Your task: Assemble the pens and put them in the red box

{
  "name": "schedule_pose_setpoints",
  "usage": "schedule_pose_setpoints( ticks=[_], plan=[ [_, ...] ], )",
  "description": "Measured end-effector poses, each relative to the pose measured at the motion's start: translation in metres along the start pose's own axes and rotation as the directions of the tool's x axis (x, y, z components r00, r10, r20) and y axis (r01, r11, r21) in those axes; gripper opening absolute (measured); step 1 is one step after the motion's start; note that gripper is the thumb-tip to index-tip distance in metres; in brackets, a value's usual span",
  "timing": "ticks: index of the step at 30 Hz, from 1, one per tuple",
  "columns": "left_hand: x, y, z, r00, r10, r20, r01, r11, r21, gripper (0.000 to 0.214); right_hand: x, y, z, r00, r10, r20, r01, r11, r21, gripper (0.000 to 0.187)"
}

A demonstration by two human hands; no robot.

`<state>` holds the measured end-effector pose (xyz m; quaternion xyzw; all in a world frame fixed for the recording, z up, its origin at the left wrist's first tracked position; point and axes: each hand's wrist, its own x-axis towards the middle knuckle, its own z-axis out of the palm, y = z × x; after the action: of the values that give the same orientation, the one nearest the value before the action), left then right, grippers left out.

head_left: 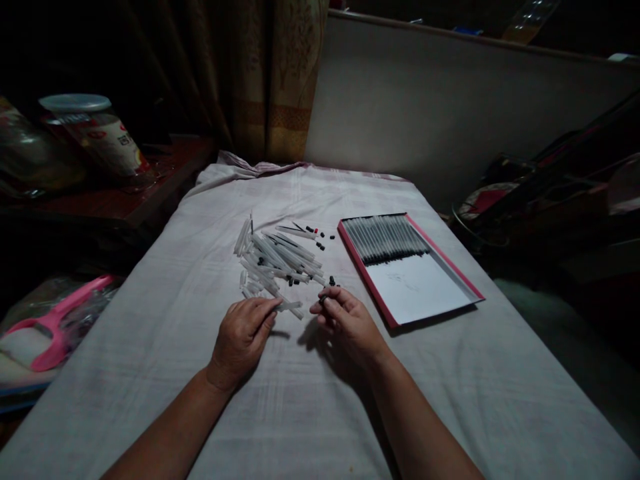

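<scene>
Pen tubes [283, 252], translucent and whitish, lie in a loose heap on a pale cloth [300, 413]; take that heap as the clock's centre. Out between eight and nine o'clock, beyond the cloth, is a pink handle [56, 321] among crumpled clear plastic. At ten o'clock a labelled jar [113, 140] with a pale lid stands on a dark reddish surface. Just beside the heap, at seven o'clock, the left hand [243, 337] has thumb and forefinger together, clamped on one tube [289, 306] that points toward three. A patterned curtain [285, 73] hangs at twelve. Small black caps [321, 246], with a red one among them, lie between two and four o'clock. Between four and five, the right hand [353, 321] pinches a black cap [323, 299] in its fingertips. At three, a shallow pink-edged tray [425, 293] holds a row of dark-ended tubes [387, 238] in its far half.
</scene>
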<state>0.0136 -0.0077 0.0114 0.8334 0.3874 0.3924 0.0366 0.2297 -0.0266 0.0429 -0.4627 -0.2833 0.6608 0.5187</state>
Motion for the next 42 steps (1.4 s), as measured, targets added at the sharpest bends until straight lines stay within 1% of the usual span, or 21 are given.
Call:
schedule_pose_setpoints(
  ticks=[3,6,12,16,18,19,20,21,22,24,26,27,28,29,30,31,34,36,38,40,42],
  plan=[
    [0.000,0.001,0.000,1.000,0.011,-0.003,-0.011,1.000,-0.006,0.024,0.001,0.003,0.001,0.997,0.064,-0.044,-0.060,0.994,0.089,0.041],
    [0.000,0.002,0.000,1.000,0.012,-0.002,-0.012,1.000,-0.006,0.024,0.002,0.006,0.004,0.994,0.094,-0.046,-0.088,0.987,0.132,0.041],
    [0.001,0.004,0.000,1.000,0.020,0.020,-0.020,1.000,0.008,0.025,0.002,0.012,0.012,0.994,0.095,-0.054,-0.092,0.994,0.059,0.034],
    [0.002,0.005,-0.001,0.999,0.021,0.039,-0.022,1.000,0.009,0.026,0.002,0.014,0.012,1.000,0.011,-0.027,-0.013,0.999,-0.045,0.030],
    [0.002,0.005,-0.001,0.999,0.027,0.037,-0.027,1.000,0.009,0.025,0.001,0.016,0.010,0.997,-0.082,0.005,0.082,0.985,-0.151,0.025],
    [0.002,0.005,-0.001,0.999,0.028,0.038,-0.029,1.000,0.010,0.025,0.001,0.017,0.009,0.989,-0.144,0.021,0.145,0.964,-0.224,0.021],
    [0.002,0.004,-0.001,0.999,0.029,0.042,-0.030,0.999,0.012,0.025,0.001,0.018,0.008,0.976,-0.213,0.038,0.214,0.927,-0.308,0.018],
    [0.001,0.004,-0.001,0.999,0.029,0.046,-0.030,0.999,0.015,0.024,0.000,0.018,0.007,0.957,-0.285,0.061,0.285,0.871,-0.400,0.016],
    [0.001,0.004,0.000,0.998,0.027,0.050,-0.028,0.999,0.017,0.024,0.000,0.019,0.005,0.931,-0.354,0.092,0.351,0.796,-0.493,0.014],
    [0.000,0.004,0.000,0.998,0.026,0.060,-0.028,0.999,0.019,0.024,0.000,0.019,0.001,0.868,-0.460,0.184,0.457,0.600,-0.657,0.014],
    [-0.001,0.004,0.000,0.997,0.034,0.071,-0.036,0.999,0.018,0.023,0.000,0.019,-0.002,0.819,-0.501,0.279,0.504,0.398,-0.766,0.017],
    [-0.001,0.004,0.001,0.996,0.041,0.078,-0.042,0.999,0.018,0.023,0.000,0.018,-0.004,0.809,-0.499,0.312,0.505,0.318,-0.802,0.021],
    [-0.001,0.004,0.001,0.995,0.047,0.086,-0.048,0.999,0.018,0.023,0.000,0.018,-0.005,0.807,-0.488,0.333,0.499,0.260,-0.827,0.026],
    [-0.001,0.004,0.001,0.994,0.052,0.095,-0.053,0.998,0.018,0.022,-0.001,0.017,-0.006,0.812,-0.471,0.345,0.488,0.225,-0.843,0.030],
    [-0.001,0.005,0.001,0.993,0.052,0.104,-0.054,0.998,0.016,0.023,-0.002,0.016,-0.007,0.822,-0.452,0.347,0.477,0.213,-0.853,0.032],
    [-0.001,0.005,0.001,0.992,0.053,0.113,-0.054,0.998,0.013,0.023,-0.003,0.015,-0.007,0.832,-0.436,0.342,0.468,0.223,-0.855,0.031],
    [-0.002,0.006,0.000,0.991,0.049,0.122,-0.050,0.999,0.002,0.023,-0.008,0.014,-0.008,0.852,-0.410,0.324,0.467,0.320,-0.824,0.015],
    [-0.003,0.006,0.001,0.991,0.049,0.127,-0.049,0.999,-0.005,0.023,-0.010,0.015,-0.009,0.857,-0.406,0.317,0.471,0.369,-0.801,0.014],
    [-0.004,0.007,0.001,0.988,0.057,0.144,-0.055,0.998,-0.014,0.023,-0.010,0.017,-0.011,0.865,-0.395,0.310,0.461,0.380,-0.802,0.014],
    [-0.004,0.008,0.001,0.984,0.066,0.163,-0.063,0.998,-0.024,0.023,-0.010,0.018,-0.013,0.877,-0.378,0.297,0.441,0.387,-0.810,0.021],
    [-0.004,0.008,0.001,0.983,0.069,0.169,-0.065,0.997,-0.029,0.023,-0.011,0.019,-0.014,0.887,-0.357,0.294,0.433,0.421,-0.797,0.018]
  ],
)
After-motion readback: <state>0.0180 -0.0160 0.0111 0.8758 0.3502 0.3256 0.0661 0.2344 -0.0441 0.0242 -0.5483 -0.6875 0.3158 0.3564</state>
